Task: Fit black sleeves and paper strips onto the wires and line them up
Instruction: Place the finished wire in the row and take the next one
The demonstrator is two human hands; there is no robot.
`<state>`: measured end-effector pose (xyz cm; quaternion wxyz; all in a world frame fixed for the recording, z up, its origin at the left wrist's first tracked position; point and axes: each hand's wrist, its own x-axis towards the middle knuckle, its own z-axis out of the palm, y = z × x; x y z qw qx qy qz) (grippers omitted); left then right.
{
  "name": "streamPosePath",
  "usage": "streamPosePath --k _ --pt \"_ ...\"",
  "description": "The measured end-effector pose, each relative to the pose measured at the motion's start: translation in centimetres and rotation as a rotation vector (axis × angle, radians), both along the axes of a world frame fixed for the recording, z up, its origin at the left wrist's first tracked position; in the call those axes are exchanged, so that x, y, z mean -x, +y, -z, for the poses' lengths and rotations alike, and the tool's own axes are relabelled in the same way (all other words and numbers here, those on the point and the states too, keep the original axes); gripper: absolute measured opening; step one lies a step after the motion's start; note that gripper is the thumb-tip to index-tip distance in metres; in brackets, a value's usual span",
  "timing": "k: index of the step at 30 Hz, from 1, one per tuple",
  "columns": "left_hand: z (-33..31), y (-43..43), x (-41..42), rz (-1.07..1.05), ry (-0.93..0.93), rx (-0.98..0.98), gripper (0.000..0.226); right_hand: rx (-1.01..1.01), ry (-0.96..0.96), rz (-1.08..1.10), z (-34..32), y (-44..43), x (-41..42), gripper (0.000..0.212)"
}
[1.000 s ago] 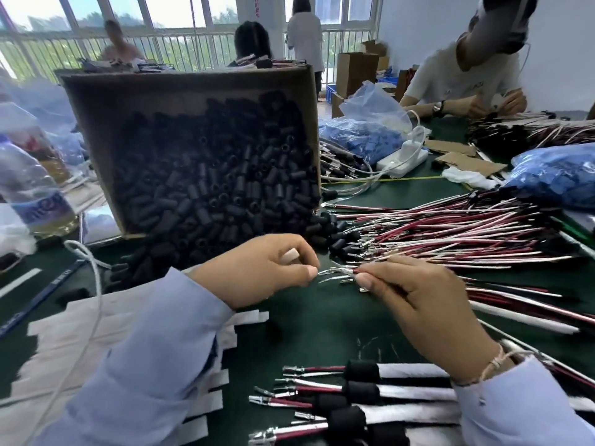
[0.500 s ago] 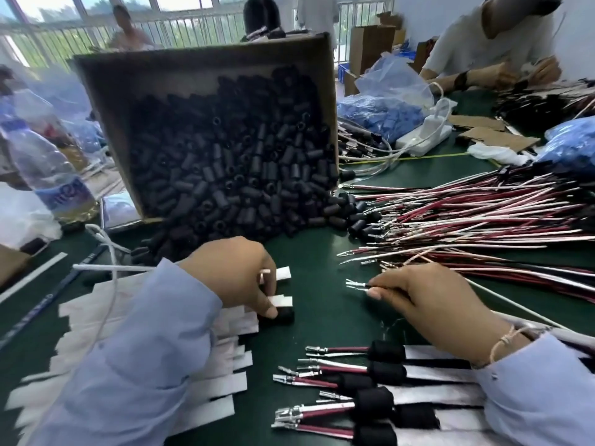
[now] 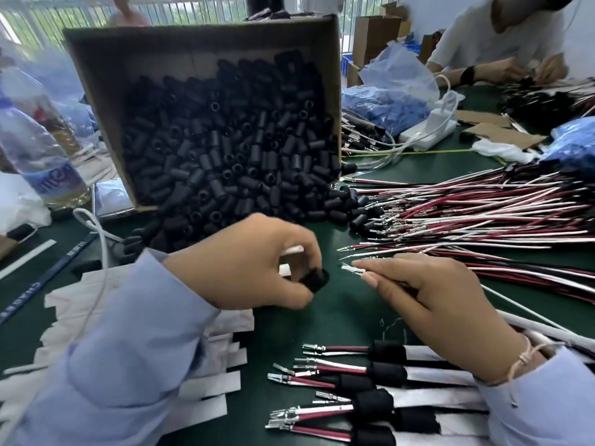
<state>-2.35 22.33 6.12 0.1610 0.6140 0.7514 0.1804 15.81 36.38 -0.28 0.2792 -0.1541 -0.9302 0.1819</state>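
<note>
My left hand [image 3: 257, 268] pinches a black sleeve [image 3: 314, 279] together with a white paper strip [image 3: 291, 251] just above the green table. My right hand [image 3: 428, 291] pinches a pair of wires, whose metal tips [image 3: 352, 269] point left at the sleeve, a short gap away. Below my right hand lie several finished wires [image 3: 354, 381] in a row, each with a black sleeve and a paper strip. A pile of loose paper strips [image 3: 209, 384] lies under my left forearm.
A tipped cardboard box [image 3: 199, 43] spills black sleeves [image 3: 225, 156] onto the table. Loose red and white wires [image 3: 483, 214] fan out at the right. A water bottle [image 3: 35, 146] stands at the left. Blue bags [image 3: 383, 104] and another person's hands [image 3: 528, 69] are at the back right.
My left hand has lifted from the strip pile with a sleeve and a strip and moved right toward the wire tips. My right hand has barely moved.
</note>
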Motion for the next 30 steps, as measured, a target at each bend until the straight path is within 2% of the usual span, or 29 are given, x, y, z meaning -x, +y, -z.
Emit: streamPosePath --k 3,5,7,9,14,24,30 --pt "-1.8 -0.9 -0.6 -0.021 -0.266 -0.232 0.027 0.017 0.124 -0.053 -0.8 -0.7 -0.3 0.030" --pt "-2.5 -1.2 -1.1 -0.029 -0.512 -0.305 0.027 0.013 0.201 -0.072 -1.3 -0.8 -0.5 0.028" --pt "-2.7 -1.0 -1.3 -0.076 -0.711 -0.276 0.026 0.017 0.267 -0.075 -1.6 -0.8 -0.7 0.028" --pt "-2.4 -0.4 -1.4 -0.165 -0.832 -0.199 0.035 0.033 0.324 -0.070 -1.8 -0.8 -0.9 0.030" --pt "-1.2 0.9 -1.7 -0.271 -0.909 -0.054 0.043 0.063 0.353 -0.088 -1.9 -1.1 -1.0 0.028" --pt "-1.2 1.0 -2.2 -0.174 -0.970 0.027 0.057 0.120 0.300 -0.119 -2.3 -0.9 -1.2 0.027" --pt "-1.4 0.6 -2.3 -0.115 -0.921 0.023 0.034 0.137 0.288 -0.105 -2.5 -1.0 -1.7 0.021"
